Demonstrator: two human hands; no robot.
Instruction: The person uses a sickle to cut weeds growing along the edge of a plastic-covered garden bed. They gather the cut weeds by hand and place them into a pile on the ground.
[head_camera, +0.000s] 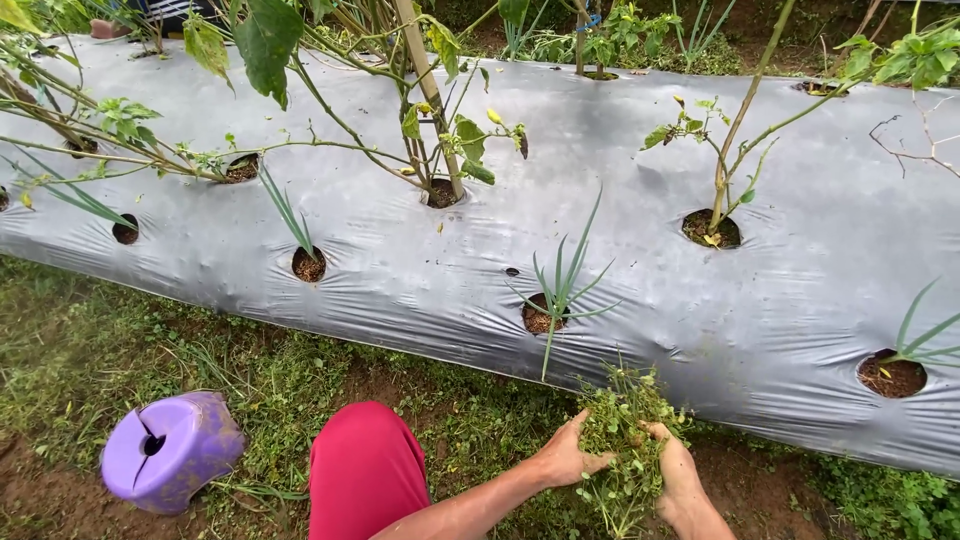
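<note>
You have the weed clump (622, 440) pinched between both hands, low in the frame and just in front of the near edge of the plastic mulch (420, 270). Your left hand (565, 458) closes on it from the left, thumb over the top and fingers wrapped into the stems; your right hand (676, 470) presses in from the right, fingers curled around the far side. Both are shut on the same bundle, so the clump sits squarely between the two grips, touching each.

The clump's long axis runs roughly up and down in the view: leafy tips rise towards the mulch, while thin stems trail down towards you. Neither hand is nearer; they meet on it at about the same height, with the right one a touch lower.

It hangs over the grassy strip (120, 350) beside the bed, just below the planting hole holding a spiky seedling (560, 285). Your red-clad knee (365, 470) is to the left of your hands, and a purple stool (170, 450) lies tipped on its side further left, well apart from the clump.
</note>
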